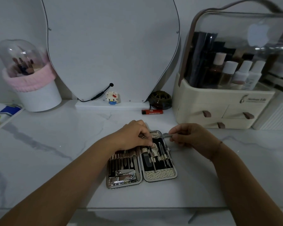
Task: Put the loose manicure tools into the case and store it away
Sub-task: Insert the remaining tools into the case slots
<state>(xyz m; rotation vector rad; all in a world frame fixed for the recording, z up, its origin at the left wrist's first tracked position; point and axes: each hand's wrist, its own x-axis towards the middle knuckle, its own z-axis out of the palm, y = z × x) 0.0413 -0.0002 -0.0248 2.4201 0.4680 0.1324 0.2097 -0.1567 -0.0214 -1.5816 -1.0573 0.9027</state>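
Lying open on the counter, near the middle of its front edge, the manicure case shows its two halves side by side. The left half holds a row of tools and the nail clippers. The left hand rests over the far part of the case, its fingers bent down and closed together on the strap of the right half. The right hand is just beside the far right corner of the case, its fingers pinched on a small metal tool (its exact kind I cannot tell), held above that corner. Toward the back edge lie a red lighter and, at the right, a cream organizer.
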